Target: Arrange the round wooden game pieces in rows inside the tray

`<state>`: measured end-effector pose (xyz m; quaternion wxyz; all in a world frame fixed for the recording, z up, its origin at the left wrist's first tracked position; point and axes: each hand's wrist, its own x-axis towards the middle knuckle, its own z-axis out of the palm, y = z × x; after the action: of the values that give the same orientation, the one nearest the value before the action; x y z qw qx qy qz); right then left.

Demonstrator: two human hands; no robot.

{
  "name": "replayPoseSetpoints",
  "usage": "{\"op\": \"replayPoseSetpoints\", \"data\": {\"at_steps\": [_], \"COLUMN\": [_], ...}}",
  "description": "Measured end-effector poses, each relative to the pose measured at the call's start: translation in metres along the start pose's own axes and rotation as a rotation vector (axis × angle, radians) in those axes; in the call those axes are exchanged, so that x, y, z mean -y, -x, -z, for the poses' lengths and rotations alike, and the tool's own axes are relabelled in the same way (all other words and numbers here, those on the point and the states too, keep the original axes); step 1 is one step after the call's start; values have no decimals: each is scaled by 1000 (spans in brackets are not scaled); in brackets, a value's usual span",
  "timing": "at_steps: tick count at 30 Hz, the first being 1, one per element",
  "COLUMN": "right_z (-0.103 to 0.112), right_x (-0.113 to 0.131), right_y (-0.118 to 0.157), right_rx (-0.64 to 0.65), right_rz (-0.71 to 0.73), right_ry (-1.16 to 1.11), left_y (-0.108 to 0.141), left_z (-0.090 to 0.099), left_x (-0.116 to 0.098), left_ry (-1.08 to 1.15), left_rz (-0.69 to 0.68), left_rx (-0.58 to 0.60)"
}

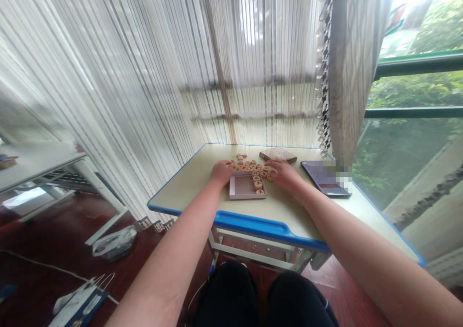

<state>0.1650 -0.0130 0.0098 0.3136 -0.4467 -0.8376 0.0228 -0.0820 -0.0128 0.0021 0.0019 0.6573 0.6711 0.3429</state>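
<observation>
Round wooden Chinese chess pieces (252,166) lie in a loose pile on the desk, behind a shallow open box (248,196). Inside the box, a row of several pieces (257,184) runs along its right side. My left hand (221,172) is at the box's back left corner, fingers stretched to the left edge of the pile; the fingertips are small and partly hidden. At the right edge of the pile, my right hand (285,174) has its fingers apart, with the tips touching or close to the pieces. Neither hand visibly lifts a piece.
A flat patterned box or lid (278,154) lies behind my right hand. Right of that hand rests a dark tablet or phone (323,178). The desk (188,184) has a blue raised edge. String curtains hang behind it, and bags (115,242) sit on the floor at left.
</observation>
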Motion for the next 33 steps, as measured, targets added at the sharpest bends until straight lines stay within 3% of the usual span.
{"op": "replayPoseSetpoints", "data": {"at_steps": [4, 8, 19, 24, 33], "right_z": [-7, -8, -5, -3, -3], "right_x": [-9, -10, -11, -9, -5], "right_y": [-3, -4, -3, -2, -1], "right_rx": [134, 72, 109, 31, 108], "right_rz": [-14, -62, -58, -18, 9], "right_ry": [-53, -49, 2, -2, -59], "left_y": [-2, -4, -4, -4, -2], "left_z": [-3, -5, -4, -4, -1], "left_x": [5, 9, 10, 9, 4], "left_ry": [48, 69, 35, 24, 24], "left_rz": [21, 49, 66, 71, 29], "left_rx": [43, 26, 62, 55, 54]}}
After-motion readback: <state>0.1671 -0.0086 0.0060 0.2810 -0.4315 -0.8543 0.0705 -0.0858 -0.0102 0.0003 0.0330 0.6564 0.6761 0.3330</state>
